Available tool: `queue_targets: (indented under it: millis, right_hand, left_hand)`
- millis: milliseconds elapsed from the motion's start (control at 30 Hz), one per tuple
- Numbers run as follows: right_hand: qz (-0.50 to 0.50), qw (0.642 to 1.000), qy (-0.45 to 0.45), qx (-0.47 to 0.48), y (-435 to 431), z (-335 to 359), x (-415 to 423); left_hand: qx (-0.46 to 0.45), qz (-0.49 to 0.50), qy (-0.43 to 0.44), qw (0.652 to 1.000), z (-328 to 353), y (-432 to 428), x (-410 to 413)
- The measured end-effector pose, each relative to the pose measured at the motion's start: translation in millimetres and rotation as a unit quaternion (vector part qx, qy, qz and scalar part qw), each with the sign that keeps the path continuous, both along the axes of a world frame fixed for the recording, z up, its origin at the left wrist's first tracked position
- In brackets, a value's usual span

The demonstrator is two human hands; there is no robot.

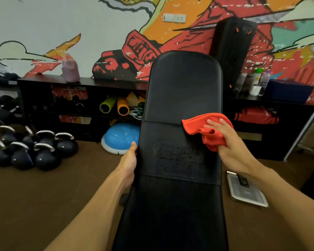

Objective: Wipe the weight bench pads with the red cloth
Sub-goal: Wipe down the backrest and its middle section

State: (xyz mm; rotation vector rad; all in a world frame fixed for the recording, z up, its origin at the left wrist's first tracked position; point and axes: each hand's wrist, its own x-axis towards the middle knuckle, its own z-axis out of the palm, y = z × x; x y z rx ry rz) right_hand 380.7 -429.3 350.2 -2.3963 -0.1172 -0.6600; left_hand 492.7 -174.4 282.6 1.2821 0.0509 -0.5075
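The black weight bench back pad runs up the middle of the head view, with the seat pad nearest me. Wet droplets speckle the pad's middle section. My right hand holds the red cloth against the pad's right edge, fingers spread over the cloth and thumb tucked under its bunched lower part. My left hand grips the pad's left edge, thumb on top and fingers hidden behind it.
Several black kettlebells lie on the brown floor at left. A blue balance dome sits by a low black shelf holding foam rollers. A scale lies on the floor right of the bench. A tall black speaker stands behind.
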Motion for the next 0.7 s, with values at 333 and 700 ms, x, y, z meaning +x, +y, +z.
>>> queue_targets:
  millis: [333, 700]
  right_hand:
    - [-0.148, 0.901, -0.149, 0.380, 21, 49, 22]
    - [-0.019, 0.994, -0.106, 0.029, 114, 37, 76]
  left_hand:
    - [-0.050, -0.042, -0.068, 0.996, -16, 9, -6]
    - [0.028, -0.044, -0.207, 0.977, -66, 30, -34]
